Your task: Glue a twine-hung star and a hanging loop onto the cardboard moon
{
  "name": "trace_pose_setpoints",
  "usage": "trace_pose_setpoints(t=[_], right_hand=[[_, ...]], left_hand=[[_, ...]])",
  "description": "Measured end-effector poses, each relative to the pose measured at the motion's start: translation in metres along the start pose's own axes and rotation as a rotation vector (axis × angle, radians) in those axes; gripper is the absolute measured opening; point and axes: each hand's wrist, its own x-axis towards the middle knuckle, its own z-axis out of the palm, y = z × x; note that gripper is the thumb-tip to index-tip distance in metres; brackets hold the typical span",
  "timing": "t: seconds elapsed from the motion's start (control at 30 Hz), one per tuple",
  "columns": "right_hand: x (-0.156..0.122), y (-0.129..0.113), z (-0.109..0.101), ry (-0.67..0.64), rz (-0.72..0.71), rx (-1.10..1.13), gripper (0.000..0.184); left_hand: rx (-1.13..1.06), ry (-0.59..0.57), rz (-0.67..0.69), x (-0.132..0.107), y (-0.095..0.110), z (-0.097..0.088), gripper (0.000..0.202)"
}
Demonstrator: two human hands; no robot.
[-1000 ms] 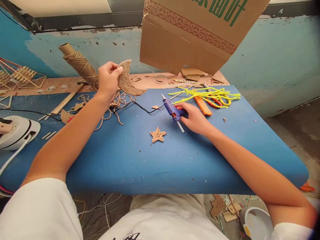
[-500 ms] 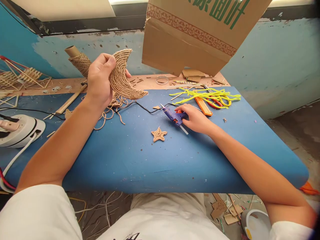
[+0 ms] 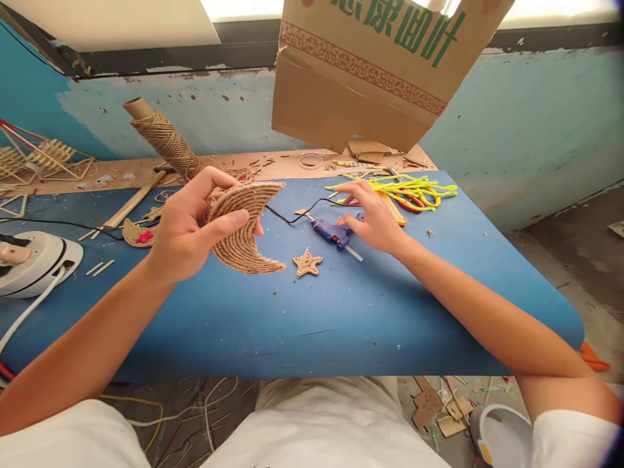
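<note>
Two hands worked over the blue table (image 3: 302, 325). Thumb and fingers of the left hand (image 3: 188, 227) were closed on a jute crescent (image 3: 238, 227), the thumb pressed flat across its woven face and the fingertips curled behind its upper edge. The crescent was held up off the table, its horns pointing toward 3 and 5 o'clock. Just beyond its lower horn, at 3 o'clock, a small jute star (image 3: 307, 263) lay flat on the table, apart from the crescent.

The right hand (image 3: 373, 218) held nothing: its fingers were spread and loose, the palm low over the rear of a blue glue gun (image 3: 331, 231); whether it touched the gun could not be told. The gun lay on its side with its nozzle toward 9 o'clock, just beyond the star at 1 o'clock, its black cord (image 3: 292, 218) looping off toward 10 o'clock.

At 1 o'clock from the right hand lay a tangle of yellow wire (image 3: 414, 185), with an orange cutter (image 3: 397, 211) touching it. At 11 o'clock from the left hand a twine cone (image 3: 166, 140) leaned at the table's back edge. A white iron (image 3: 34, 257) sat at 9 o'clock, well apart. A cardboard box (image 3: 380, 65) hung over the far edge at 12 o'clock.
</note>
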Motion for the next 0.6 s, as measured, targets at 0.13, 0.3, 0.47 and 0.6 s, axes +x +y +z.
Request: trace_pose_setpoints(t=[0.13, 0.3, 0.47, 0.6], right_hand=[[0.028, -0.053, 0.007, -0.081, -0.125, 0.213, 0.091], [0.073, -0.070, 0.001, -0.433, -0.200, 0.330, 0.037], [0.109, -0.036, -0.075, 0.014, 0.115, 0.112, 0.079], [0.110, -0.044, -0.133, 0.195, 0.123, 0.044, 0.049]], left_hand=[[-0.002, -0.040, 0.003, -0.003, 0.000, 0.007, 0.022], [0.061, -0.045, -0.008, -0.010, -0.006, 0.001, 0.018], [0.061, 0.039, -0.057, -0.021, -0.010, -0.024, 0.019], [0.054, 0.109, -0.122, -0.030, -0.006, -0.030, 0.022]])
